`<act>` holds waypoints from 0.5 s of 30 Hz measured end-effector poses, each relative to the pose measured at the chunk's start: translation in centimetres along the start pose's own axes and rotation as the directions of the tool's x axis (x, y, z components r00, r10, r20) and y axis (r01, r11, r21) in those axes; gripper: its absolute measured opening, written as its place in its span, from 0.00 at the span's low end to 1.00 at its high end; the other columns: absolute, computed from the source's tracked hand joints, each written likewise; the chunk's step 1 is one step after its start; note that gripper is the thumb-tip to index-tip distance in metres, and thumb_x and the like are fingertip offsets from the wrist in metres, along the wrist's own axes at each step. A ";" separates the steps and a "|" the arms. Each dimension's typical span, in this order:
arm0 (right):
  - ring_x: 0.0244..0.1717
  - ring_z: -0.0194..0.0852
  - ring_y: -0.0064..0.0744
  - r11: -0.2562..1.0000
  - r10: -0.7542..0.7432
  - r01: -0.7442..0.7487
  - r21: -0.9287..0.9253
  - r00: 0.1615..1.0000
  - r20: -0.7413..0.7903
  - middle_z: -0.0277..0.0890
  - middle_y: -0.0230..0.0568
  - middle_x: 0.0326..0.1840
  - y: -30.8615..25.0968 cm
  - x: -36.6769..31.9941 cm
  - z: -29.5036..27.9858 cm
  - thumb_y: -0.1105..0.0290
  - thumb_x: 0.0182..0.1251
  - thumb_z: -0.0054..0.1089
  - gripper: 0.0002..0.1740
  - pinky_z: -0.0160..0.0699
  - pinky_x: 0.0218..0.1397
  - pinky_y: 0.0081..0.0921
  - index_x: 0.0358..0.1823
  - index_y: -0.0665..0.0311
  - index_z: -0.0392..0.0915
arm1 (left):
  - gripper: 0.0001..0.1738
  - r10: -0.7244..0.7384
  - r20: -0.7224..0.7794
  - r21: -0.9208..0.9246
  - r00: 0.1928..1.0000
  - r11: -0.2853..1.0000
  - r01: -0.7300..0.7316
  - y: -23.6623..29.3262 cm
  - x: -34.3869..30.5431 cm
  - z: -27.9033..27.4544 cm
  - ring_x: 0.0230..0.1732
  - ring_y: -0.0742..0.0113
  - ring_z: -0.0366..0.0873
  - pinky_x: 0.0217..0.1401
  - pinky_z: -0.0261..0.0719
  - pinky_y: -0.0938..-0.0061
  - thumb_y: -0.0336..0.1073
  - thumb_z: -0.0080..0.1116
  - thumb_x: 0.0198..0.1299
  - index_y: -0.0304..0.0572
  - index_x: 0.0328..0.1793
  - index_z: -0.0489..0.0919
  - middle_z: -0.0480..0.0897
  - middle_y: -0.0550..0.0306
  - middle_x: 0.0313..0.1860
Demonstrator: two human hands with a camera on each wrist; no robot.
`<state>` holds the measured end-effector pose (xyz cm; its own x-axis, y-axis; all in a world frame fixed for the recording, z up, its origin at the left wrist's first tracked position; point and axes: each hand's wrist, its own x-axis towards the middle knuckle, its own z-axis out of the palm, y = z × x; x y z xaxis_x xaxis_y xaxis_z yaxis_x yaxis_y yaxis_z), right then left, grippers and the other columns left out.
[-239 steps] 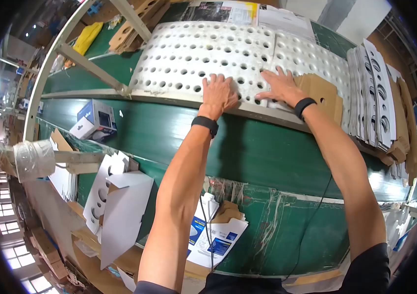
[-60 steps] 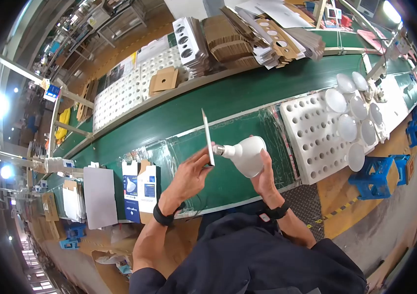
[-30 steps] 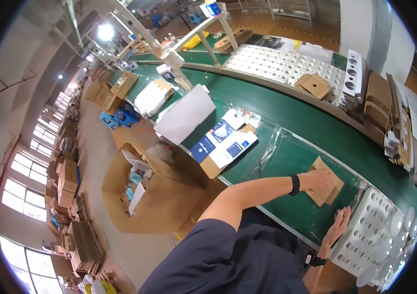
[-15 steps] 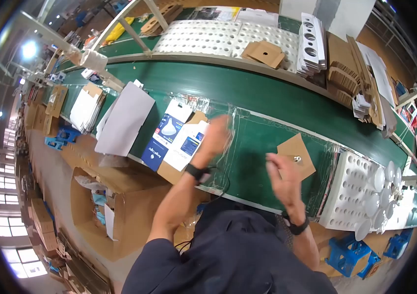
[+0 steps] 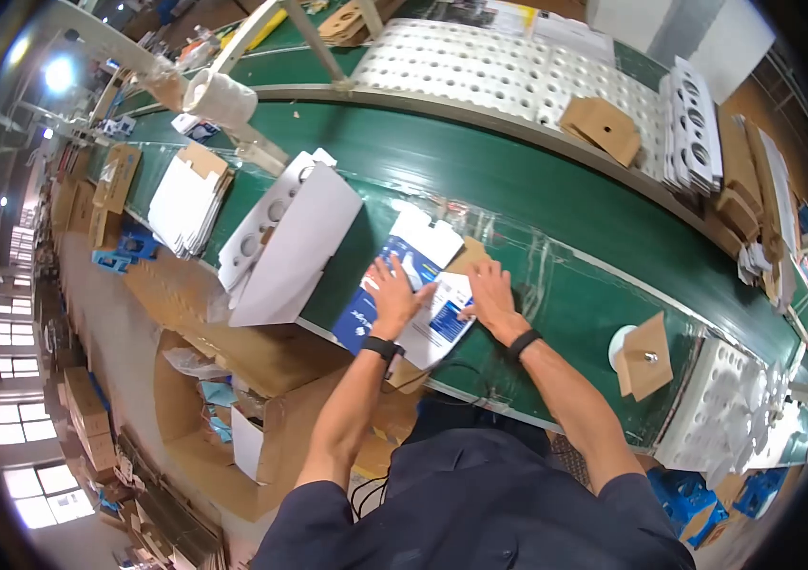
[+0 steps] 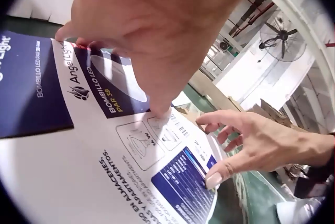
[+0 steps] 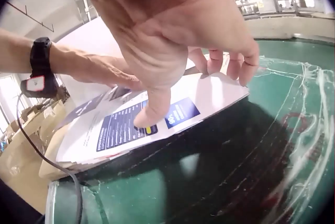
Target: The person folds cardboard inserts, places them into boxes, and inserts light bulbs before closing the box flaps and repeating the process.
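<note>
A stack of flat printed bulb cartons (image 5: 442,294), blue and white, lies on the green bench before me. My left hand (image 5: 392,296) rests with spread fingers on the blue part; in the left wrist view its thumb touches the printed face. My right hand (image 5: 493,294) lies at the right edge, its thumb on the white panel beside the blue label (image 7: 125,127) and its fingertips at the far edge. To the right stands a bulb (image 5: 621,342) with its reflector down, its screw base poking through a square cardboard piece (image 5: 639,372).
A white foam tray (image 5: 703,389) with bulbs lies at the right. Left are a folded white carton (image 5: 304,247) with a holed insert and more flat cartons (image 5: 185,204). A cable (image 5: 466,370) crosses the bench edge. A large cardboard box (image 5: 280,437) stands on the floor.
Earlier the hands held the bulb and cardboard piece; now these stand on the bench. Both hands have since moved left onto the carton stack.
</note>
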<state>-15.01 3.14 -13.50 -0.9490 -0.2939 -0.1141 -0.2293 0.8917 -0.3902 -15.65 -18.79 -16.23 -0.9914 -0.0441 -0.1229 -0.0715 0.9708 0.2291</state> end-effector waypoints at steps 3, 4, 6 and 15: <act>0.61 0.67 0.51 0.995 -0.077 0.085 0.058 0.987 -0.139 0.72 0.45 0.53 -0.3 0.4 0.0 0.60 0.35 0.85 0.38 0.69 0.58 0.46 0.52 0.61 0.78 | 0.68 0.035 0.003 0.007 0.999 0.999 -0.035 1.9 0.3 -1.8 0.81 0.21 0.50 0.75 0.51 0.24 0.75 0.65 0.53 0.25 0.82 0.54 0.53 0.12 0.78; 0.59 0.68 0.49 0.987 -0.142 0.154 0.034 0.961 -0.238 0.73 0.43 0.51 0.4 -0.4 0.4 0.62 0.39 0.83 0.31 0.70 0.55 0.45 0.47 0.60 0.79 | 0.68 0.096 -0.029 0.019 0.995 0.995 -0.096 2.8 0.5 -1.7 0.81 0.21 0.50 0.75 0.51 0.24 0.76 0.65 0.53 0.26 0.82 0.54 0.53 0.12 0.79; 0.53 0.74 0.55 0.943 -0.136 0.197 0.267 0.963 -0.231 0.76 0.50 0.47 1.4 -1.0 0.6 0.70 0.57 0.69 0.15 0.73 0.53 0.49 0.45 0.62 0.78 | 0.68 0.177 -0.071 0.017 0.982 0.984 -0.176 4.0 1.7 0.0 0.81 0.24 0.53 0.75 0.53 0.26 0.77 0.65 0.51 0.29 0.83 0.56 0.57 0.18 0.79; 0.31 0.83 0.53 0.945 0.095 -0.006 0.327 0.961 -0.258 0.80 0.48 0.28 -0.5 -8.8 -5.3 0.67 0.73 0.60 0.09 0.76 0.30 0.47 0.41 0.61 0.69 | 0.62 0.395 -0.058 -0.224 0.917 0.890 -0.398 8.2 0.7 -6.2 0.73 0.25 0.63 0.74 0.61 0.39 0.63 0.70 0.52 0.31 0.83 0.55 0.62 0.18 0.75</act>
<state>-7.69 7.08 -7.42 -0.9901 -0.1090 0.0890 -0.1405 0.7316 -0.6671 -17.65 -12.30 -8.44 -0.9435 0.3297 0.0340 0.3063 0.8281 0.4695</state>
